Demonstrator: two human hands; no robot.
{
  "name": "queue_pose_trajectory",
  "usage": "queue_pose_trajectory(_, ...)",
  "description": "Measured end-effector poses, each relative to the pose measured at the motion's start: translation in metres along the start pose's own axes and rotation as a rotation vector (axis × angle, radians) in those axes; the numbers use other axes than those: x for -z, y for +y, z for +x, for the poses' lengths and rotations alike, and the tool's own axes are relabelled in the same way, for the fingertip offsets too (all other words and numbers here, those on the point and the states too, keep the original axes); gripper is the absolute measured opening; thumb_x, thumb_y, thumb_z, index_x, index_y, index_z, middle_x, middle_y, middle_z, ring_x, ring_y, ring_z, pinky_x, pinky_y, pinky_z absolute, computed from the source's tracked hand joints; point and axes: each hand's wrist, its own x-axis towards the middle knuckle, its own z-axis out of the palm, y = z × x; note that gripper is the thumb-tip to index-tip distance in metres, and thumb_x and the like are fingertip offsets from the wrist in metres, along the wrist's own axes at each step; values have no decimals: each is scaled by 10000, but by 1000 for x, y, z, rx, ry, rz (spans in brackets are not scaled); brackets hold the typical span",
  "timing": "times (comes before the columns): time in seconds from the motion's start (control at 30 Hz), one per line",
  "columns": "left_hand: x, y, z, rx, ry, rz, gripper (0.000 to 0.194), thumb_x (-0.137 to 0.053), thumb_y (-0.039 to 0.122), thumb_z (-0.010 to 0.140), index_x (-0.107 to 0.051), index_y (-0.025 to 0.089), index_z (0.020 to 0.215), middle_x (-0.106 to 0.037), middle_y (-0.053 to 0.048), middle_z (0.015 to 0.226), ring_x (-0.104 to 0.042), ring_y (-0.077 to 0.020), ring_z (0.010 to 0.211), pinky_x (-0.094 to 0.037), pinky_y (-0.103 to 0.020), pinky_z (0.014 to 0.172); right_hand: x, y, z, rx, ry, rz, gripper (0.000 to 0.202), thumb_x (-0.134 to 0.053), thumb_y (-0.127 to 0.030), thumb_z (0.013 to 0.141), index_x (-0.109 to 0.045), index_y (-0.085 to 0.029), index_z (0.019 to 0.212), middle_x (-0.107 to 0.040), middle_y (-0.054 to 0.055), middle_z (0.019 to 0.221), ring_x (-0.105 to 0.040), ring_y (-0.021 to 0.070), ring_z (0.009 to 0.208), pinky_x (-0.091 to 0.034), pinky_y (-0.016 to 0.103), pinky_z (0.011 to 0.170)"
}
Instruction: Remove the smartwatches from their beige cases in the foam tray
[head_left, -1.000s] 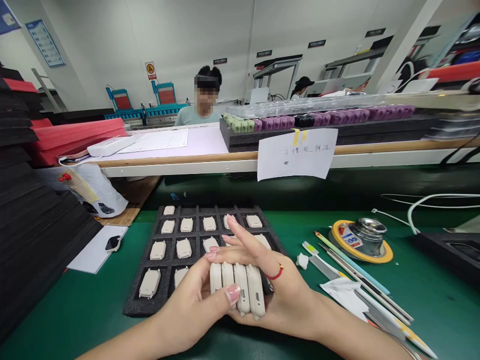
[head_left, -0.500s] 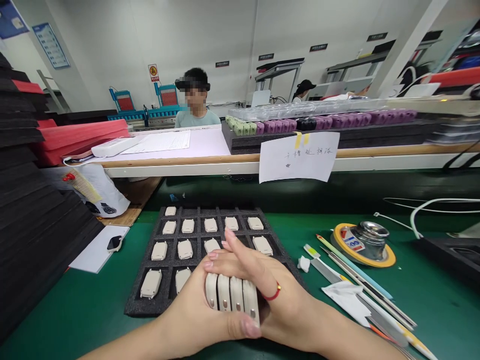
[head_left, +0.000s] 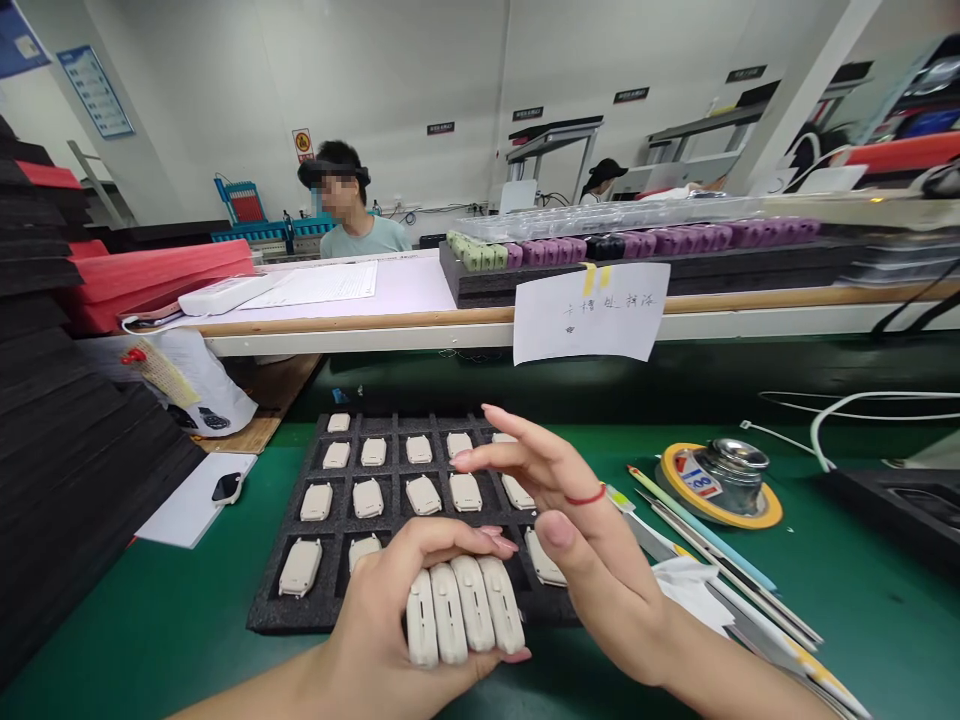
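Observation:
My left hand (head_left: 379,610) is closed round a row of several beige smartwatch cases (head_left: 463,610), standing side by side with narrow slots on their edges facing me. To the right, my right hand (head_left: 604,560) is raised and empty, fingers and thumb apart, not touching the row. Behind both hands lies a black foam tray (head_left: 274,622) with square compartments. Many hold a single beige case like this one (head_left: 300,567), while some of the back-row compartments hold nothing. My hands hide part of the tray's front right.
Right of the tray lie a white cloth (head_left: 686,585), brushes and thin tools, and a metal-topped jar (head_left: 739,462) inside a tape roll. A watch (head_left: 227,488) rests on white paper at left, beside stacked black foam (head_left: 52,420). A shelf (head_left: 360,340) crosses behind; a person sits beyond.
My right hand has let go of the row and lifted away to the right, opening. The row of cases has turned, showing slotted edges instead of edges with round buttons.

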Motion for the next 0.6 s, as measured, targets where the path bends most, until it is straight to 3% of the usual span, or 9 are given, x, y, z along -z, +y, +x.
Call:
queue_pose_trajectory(0.13, -1, -3, 1, -170, 6, 104, 525, -786, 82, 723, -540, 297, 1135, -725, -35, 1135, -717, -220, 996, -571, -279, 828, 2, -2, 2, -272, -156, 47, 707, -307, -705, 939, -198, -364, 1548, -500, 94, 1442, -563, 291, 1238, -446, 507, 1049)
queue_pose_trajectory(0.2, 0, -6, 1, -248, 28, 179, 544, -787, 93, 725, -535, 303, 1159, -709, -37, 1145, -683, -232, 1070, -553, -308, 894, 1, -4, 3, -419, -282, 96, 818, -326, -767, 889, -154, -341, 1565, -536, 115, 1415, -570, 312, 1238, -437, 536, 1049)
queue_pose_trajectory(0.27, 1, -10, 2, -311, 44, 254, 514, -769, 131, 759, -534, 299, 1183, -696, -43, 1136, -648, -229, 1106, -530, -334, 945, -3, -5, 4, -541, -369, 220, 933, -505, -758, 828, -165, -300, 1567, -575, 120, 1374, -571, 315, 1245, -444, 518, 1051)
queue_pose_trajectory(0.33, 4, -16, 3, -384, 24, 324, 448, -724, 250, 830, -530, 291, 1232, -673, -64, 1140, -602, -239, 1149, -492, -375, 1005, -11, -5, 3, -592, -339, 313, 1074, -772, -625, 697, -219, -278, 1550, -548, 113, 1407, -554, 312, 1273, -452, 472, 1059)
queue_pose_trajectory(0.4, 7, -22, 3, -420, 26, 392, 498, -662, 389, 875, -491, 289, 1332, -588, -107, 1252, -519, -277, 1249, -426, -449, 1077, -19, -3, 0, -553, -234, 289, 1171, -909, -425, 583, -243, -287, 1537, -542, 100, 1415, -552, 302, 1278, -478, 428, 1041)
queue_pose_trajectory(0.47, 8, -25, 2, -363, 59, 392, 779, -734, 497, 785, -365, 323, 1449, -398, -138, 1440, -381, -343, 1370, -347, -534, 1125, -23, -2, -2, -451, -158, 171, 1211, -914, -299, 589, -180, -302, 1553, -638, 79, 1297, -631, 270, 1175, -525, 389, 979)
queue_pose_trajectory(0.53, 8, -23, 3, -172, 58, 220, 1148, -868, 523, 594, -188, 387, 1508, -236, -132, 1544, -298, -382, 1419, -326, -565, 1126, -23, 0, -4, -290, -130, 34, 1208, -868, -228, 664, -70, -326, 1566, -714, 38, 1151, -708, 220, 999, -568, 336, 891)
queue_pose_trajectory(0.6, 6, -19, 5, 92, -13, -105, 1281, -902, 558, 484, -151, 377, 1507, -305, -145, 1523, -379, -380, 1376, -389, -529, 1079, -22, 3, -5, -95, -133, -109, 1158, -799, -179, 744, -1, -354, 1565, -717, 22, 1156, -716, 187, 953, -571, 297, 877)
